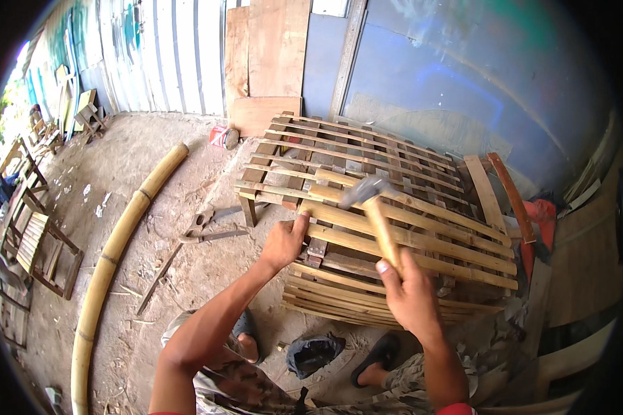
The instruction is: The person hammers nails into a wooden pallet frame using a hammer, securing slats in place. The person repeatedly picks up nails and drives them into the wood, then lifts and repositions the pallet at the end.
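Hammer (368,192) raised mid-frame, right hand (412,294) fingers clamped on its handle; left hand (284,242) fingers pinch something tiny on a bamboo slat (394,235).

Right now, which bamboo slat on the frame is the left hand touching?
The left hand pinches the slat just under the hammer head, at its left end; the other slats lie untouched. The right hand grips the hammer.

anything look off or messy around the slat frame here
Nothing looks broken. The left hand pinches a bamboo slat on the slatted frame while the right hand holds a hammer raised. Only clutter: a tipped red can and a bamboo pole on the dirt floor.
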`<state>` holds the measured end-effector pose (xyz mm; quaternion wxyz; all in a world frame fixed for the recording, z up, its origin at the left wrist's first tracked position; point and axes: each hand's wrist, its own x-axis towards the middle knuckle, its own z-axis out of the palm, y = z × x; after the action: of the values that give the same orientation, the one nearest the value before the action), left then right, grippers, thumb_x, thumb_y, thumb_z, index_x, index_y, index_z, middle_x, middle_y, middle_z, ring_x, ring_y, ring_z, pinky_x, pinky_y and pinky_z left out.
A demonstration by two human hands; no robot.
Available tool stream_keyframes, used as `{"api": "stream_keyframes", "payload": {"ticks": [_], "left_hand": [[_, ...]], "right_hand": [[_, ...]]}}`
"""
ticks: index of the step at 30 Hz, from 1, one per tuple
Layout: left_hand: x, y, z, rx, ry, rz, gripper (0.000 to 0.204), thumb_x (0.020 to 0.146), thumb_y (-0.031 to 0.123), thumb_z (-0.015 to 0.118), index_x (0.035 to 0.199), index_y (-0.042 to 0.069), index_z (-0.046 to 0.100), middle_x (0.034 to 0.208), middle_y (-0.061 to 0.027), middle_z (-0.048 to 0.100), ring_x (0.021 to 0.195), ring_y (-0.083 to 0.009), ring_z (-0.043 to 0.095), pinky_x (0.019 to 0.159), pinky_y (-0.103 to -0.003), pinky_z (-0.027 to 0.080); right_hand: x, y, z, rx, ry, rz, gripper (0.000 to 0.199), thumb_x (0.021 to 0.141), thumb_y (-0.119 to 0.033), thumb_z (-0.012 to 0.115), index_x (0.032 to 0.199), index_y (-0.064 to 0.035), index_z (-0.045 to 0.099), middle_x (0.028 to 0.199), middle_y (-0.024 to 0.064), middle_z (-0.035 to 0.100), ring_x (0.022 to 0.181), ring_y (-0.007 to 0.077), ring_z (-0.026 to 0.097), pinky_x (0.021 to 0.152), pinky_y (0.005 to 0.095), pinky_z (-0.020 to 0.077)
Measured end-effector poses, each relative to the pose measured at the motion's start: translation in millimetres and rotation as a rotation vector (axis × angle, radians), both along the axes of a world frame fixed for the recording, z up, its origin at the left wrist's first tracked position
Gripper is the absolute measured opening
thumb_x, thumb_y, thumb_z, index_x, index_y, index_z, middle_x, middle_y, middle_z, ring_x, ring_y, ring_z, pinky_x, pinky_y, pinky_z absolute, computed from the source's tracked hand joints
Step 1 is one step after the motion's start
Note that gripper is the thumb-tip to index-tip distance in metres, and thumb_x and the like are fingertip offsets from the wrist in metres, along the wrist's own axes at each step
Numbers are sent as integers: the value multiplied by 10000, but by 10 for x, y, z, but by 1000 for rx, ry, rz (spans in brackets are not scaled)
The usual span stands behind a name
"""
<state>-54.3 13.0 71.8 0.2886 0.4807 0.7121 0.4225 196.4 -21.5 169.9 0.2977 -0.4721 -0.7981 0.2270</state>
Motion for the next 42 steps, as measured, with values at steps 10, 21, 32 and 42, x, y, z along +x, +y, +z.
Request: {"api": "stream_keyframes", "payload": {"ticks": [10,21,32,42], "left_hand": [[-41,51,-146,-60,72,38,774,1015,622,352,936,-59,709,922,-385,639,958,-541,626,909,-532,485],[16,21,-24,-41,-5,-7,705,1026,565,373,981,-60,697,928,-397,623,991,-532,616,908,-526,473],[23,59,-12,-146,-10,0,707,1025,566,375,935,-58,693,877,-374,630,932,-535,627,864,-543,480],[31,71,-33,-130,14,26,748,1024,584,362,920,-80,691,897,-396,628,991,-533,615,913,-529,466]], "right_hand": [[64,92,-71,-71,-253,42,315,1007,-318,595,963,-15,523,709,263,575,682,463,585,608,497,456],[-19,126,-361,-12,-241,36,287,1014,-286,589,964,-12,520,678,210,588,574,396,578,554,467,448],[-20,65,-399,34,-236,110,268,997,-251,619,930,-18,506,619,216,550,521,343,559,511,442,423],[-172,140,-472,273,386,15,243,1014,-264,601,986,-33,529,616,141,561,522,292,578,505,424,452]]}}
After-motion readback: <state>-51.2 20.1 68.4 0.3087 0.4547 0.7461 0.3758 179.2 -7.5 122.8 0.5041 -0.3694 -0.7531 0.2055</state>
